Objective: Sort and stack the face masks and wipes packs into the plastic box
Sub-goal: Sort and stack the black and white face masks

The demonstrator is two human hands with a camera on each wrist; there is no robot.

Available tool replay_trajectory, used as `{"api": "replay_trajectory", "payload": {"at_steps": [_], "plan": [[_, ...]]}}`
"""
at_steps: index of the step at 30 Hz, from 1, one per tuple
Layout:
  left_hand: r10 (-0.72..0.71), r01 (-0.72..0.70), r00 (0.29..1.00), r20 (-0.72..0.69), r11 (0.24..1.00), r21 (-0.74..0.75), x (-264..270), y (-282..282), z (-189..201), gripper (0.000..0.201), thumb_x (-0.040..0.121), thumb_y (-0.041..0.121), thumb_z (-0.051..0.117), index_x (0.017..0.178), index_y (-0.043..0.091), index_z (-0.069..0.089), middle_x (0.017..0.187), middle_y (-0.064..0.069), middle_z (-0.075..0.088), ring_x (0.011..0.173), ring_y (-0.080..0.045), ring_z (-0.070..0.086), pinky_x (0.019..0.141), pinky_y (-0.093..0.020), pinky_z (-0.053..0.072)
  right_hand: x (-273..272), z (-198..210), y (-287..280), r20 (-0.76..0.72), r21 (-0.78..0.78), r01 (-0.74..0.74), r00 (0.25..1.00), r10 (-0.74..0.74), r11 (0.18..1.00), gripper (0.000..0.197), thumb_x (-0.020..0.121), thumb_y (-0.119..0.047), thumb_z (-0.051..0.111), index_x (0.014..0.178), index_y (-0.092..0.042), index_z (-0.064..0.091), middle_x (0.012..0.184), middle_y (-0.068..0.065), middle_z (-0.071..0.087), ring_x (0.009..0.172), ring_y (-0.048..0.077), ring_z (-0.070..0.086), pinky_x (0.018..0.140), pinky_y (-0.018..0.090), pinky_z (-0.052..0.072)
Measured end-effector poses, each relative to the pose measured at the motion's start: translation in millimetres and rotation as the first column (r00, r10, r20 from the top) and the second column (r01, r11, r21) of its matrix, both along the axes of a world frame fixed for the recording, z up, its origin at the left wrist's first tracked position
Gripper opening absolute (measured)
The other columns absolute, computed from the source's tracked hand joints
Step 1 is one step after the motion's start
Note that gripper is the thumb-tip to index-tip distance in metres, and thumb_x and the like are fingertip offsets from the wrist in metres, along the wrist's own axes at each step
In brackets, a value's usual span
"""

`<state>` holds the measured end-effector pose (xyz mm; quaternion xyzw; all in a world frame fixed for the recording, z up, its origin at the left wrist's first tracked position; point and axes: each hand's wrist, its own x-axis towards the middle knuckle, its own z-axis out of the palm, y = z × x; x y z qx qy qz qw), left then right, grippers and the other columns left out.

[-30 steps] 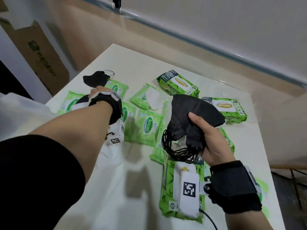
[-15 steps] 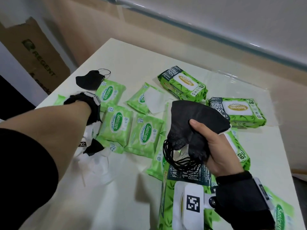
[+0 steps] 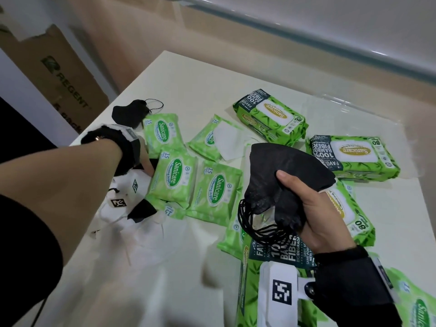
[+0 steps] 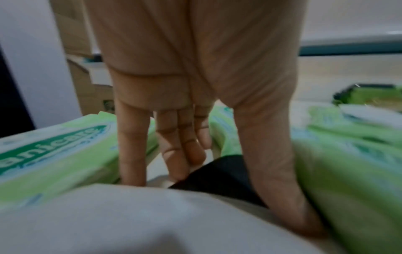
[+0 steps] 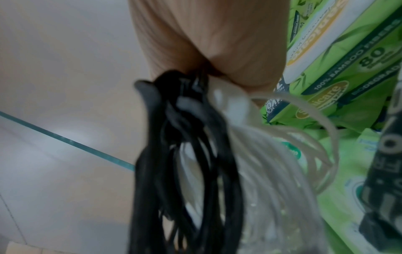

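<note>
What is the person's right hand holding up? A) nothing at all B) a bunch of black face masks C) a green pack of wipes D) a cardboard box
B: the right hand has its thumb and fingers curled round a bunch of black face masks, with their ear loops hanging down below, held above the green wipes packs.

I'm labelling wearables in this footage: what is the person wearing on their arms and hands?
Both hands are bare. The left hand and right hand each have a black wrist strap carrying a white camera block printed with a black square marker. A black cable runs from the right block. A black sleeve covers the left upper arm; the forearms are bare.
</note>
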<state>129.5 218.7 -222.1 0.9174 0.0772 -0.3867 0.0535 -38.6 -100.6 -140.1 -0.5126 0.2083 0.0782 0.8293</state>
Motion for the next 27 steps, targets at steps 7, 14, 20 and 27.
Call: {"api": "replay_trajectory", "payload": {"at_steps": [7,14,20,27], "plan": [[-0.117,0.117,0.993,-0.011,0.993,0.022,-19,-9,4,0.020,0.074,0.025,0.079,0.080,0.011,0.066,0.084,-0.007,0.058,0.081,-0.019,0.050,0.065,-0.021,0.040,-2,1,7,-0.012,-0.013,-0.013,1.000,0.013,1.000,0.041,0.072,-0.013,0.067,0.111,-0.003,0.068,0.106,0.013,0.072,0.100,0.026,0.069,0.085,0.039,0.056],[-0.068,0.088,0.988,0.142,0.987,-0.137,-19,-19,59,0.025,0.067,0.022,0.082,0.070,0.012,0.059,0.070,-0.001,0.055,0.068,-0.018,0.050,0.056,-0.022,0.039,-13,9,13,0.014,-0.022,-0.002,1.000,0.003,1.000,0.029,0.071,-0.010,0.066,0.100,-0.006,0.071,0.101,0.012,0.074,0.092,0.024,0.071,0.079,0.036,0.059],[-0.350,0.321,0.904,-0.246,0.935,-0.150,-43,-50,84,0.024,0.071,0.010,0.079,0.091,0.014,0.067,0.087,-0.002,0.069,0.077,-0.016,0.063,0.066,-0.021,0.055,-30,16,19,0.029,-0.033,-0.010,1.000,0.011,0.999,0.035,0.071,-0.011,0.068,0.104,-0.005,0.069,0.104,0.014,0.073,0.096,0.026,0.070,0.082,0.040,0.057],[-0.530,0.540,0.831,-0.170,0.841,0.019,-87,-68,52,0.046,0.077,0.007,0.073,0.121,0.001,0.059,0.109,-0.008,0.060,0.091,-0.019,0.063,0.078,-0.016,0.052,-50,18,19,0.031,-0.032,-0.010,0.999,0.011,0.999,0.040,0.069,-0.014,0.068,0.108,-0.004,0.068,0.105,0.014,0.073,0.096,0.027,0.070,0.081,0.040,0.058]]}}
